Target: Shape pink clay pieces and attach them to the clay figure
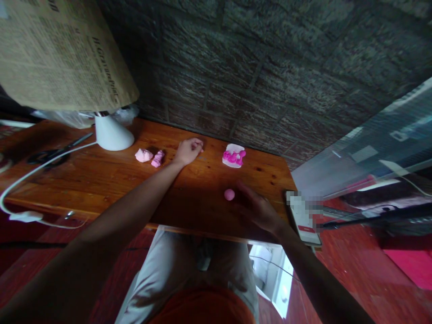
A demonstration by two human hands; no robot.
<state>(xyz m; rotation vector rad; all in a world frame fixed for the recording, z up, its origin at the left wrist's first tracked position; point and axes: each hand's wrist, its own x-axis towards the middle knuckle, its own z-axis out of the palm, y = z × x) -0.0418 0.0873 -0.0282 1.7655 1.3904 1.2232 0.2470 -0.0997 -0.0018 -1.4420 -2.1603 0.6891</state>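
Observation:
My left hand [189, 151] rests on the wooden table [199, 202] near the wall, its fingers curled in. Whatever may be inside those fingers is hidden. Over the right half of the table is my right hand [258, 209], dim and slightly blurred, with fingers apart and nothing held. Just left of its fingertips lies a small pink ball [229, 194] that looks like modelling clay. Farther back sits a flat pale piece [235, 148] with bright pink shaped clay [232, 157] on it. Left of my left hand are a light pink clay lump [143, 155] and a twisted pink clay piece [158, 159].
A lamp with a white base [113, 132] and newsprint shade [67, 54] stands at the back left. Scissors [50, 155] and a white cable [25, 180] lie near it. A dark brick wall [236, 67] borders the back. At the right edge is a white, partly blurred-out object [300, 213].

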